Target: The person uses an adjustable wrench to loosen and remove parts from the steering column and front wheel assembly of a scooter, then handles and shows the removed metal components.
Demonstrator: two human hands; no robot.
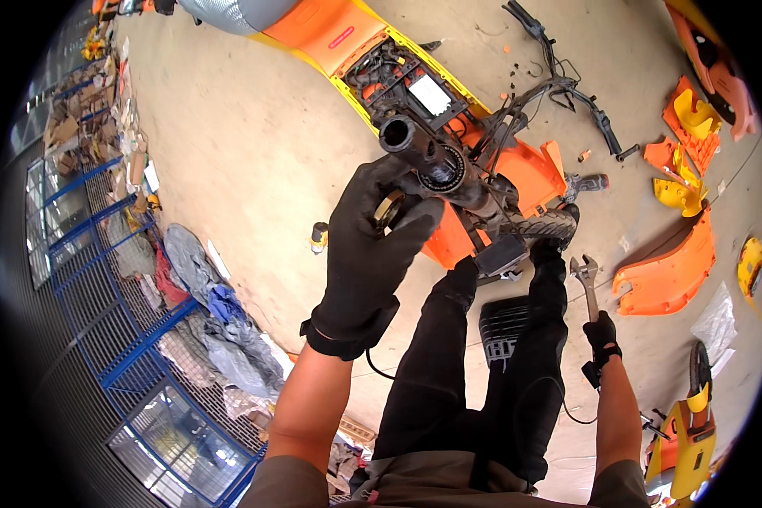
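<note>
In my gloved left hand (356, 241) a metal ring nut (387, 210) is pinched between thumb and fingers, right beside a black steering tube (416, 146). The tube points up toward me, its open end showing, with a ring of bearing balls (445, 169) lower down around it. It belongs to a partly stripped orange and yellow scooter (330, 38), whose front wheel (547, 223) lies near my feet. Low at my right side, my gloved right hand (602, 334) grips an adjustable wrench (590, 286) by its handle, jaws pointing away from me.
A detached handlebar with cables (559, 85) lies at the far right of the scooter. Orange panels (670, 269) and yellow parts (682, 190) are scattered on the right. A cordless power tool (586, 184) rests by the wheel. Mesh fencing (127, 339) and piled sheets line the left.
</note>
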